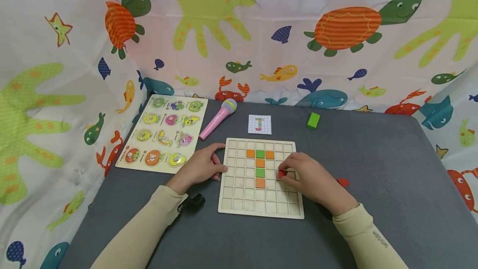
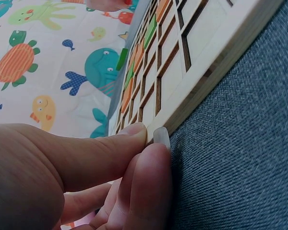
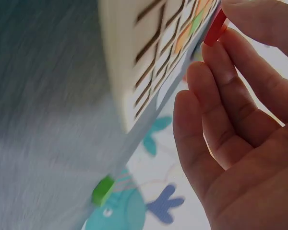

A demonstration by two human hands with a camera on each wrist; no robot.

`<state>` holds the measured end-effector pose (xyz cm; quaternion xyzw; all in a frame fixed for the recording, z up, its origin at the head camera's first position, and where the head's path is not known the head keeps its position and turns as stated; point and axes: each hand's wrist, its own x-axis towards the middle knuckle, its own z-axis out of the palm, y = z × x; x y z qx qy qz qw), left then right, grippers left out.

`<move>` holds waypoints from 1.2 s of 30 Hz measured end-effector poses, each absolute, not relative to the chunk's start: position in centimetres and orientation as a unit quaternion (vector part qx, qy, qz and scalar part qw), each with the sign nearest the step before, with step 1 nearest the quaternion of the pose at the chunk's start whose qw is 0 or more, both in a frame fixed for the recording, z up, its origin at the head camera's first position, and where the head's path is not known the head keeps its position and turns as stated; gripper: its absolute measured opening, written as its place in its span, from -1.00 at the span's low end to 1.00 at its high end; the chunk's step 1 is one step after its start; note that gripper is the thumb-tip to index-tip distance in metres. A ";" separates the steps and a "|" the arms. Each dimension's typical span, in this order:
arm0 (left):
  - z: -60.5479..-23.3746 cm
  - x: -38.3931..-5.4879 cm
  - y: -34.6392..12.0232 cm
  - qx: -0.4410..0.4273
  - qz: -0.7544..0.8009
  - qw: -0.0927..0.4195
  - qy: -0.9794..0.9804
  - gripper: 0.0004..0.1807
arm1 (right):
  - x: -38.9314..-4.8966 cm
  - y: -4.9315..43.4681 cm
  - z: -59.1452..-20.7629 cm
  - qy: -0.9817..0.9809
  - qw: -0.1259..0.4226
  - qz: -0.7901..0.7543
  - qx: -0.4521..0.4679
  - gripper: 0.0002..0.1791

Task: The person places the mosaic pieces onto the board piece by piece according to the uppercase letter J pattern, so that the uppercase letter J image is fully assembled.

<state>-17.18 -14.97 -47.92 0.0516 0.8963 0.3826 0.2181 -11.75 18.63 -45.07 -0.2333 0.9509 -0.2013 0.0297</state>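
Observation:
A square wooden grid board (image 1: 239,204) lies on the dark table. Orange and green square tiles (image 1: 260,163) sit in its cells in a T shape. My left hand (image 1: 199,163) grips the board's left edge, thumb on the rim and a fingertip at the side, as the left wrist view shows. Over the right part of the board, my right hand (image 1: 308,177) pinches a red piece (image 3: 216,29) between thumb and fingers. Its full outline is hidden by the fingers. Another red piece (image 1: 343,182) lies on the table beside the right wrist, partly covered by it.
Behind the board lies a small pattern card (image 1: 266,130) with a coloured grid figure. A pink toy microphone (image 1: 214,123) and a fruit puzzle board (image 1: 142,151) are at the left. A green block (image 1: 313,120) stands at the back right, before the printed curtain (image 1: 239,32).

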 end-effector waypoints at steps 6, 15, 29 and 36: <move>-47.8 -17.2 -15.0 0.048 0.383 0.220 0.896 -0.14 | -10.9 16.2 -45.6 0.941 0.031 -0.203 -0.270 -0.83; -48.0 -17.2 -15.0 0.046 0.387 0.222 0.894 -0.14 | -9.7 14.5 -46.6 0.930 0.020 -0.214 -0.298 -0.86; -48.1 -17.4 -15.0 0.041 0.384 0.224 0.895 -0.12 | -9.3 13.7 -47.3 0.917 0.012 -0.228 -0.327 -0.87; -47.9 -17.4 -14.9 0.040 0.382 0.224 0.895 -0.12 | -9.2 13.5 -47.4 0.922 0.009 -0.211 -0.326 -0.87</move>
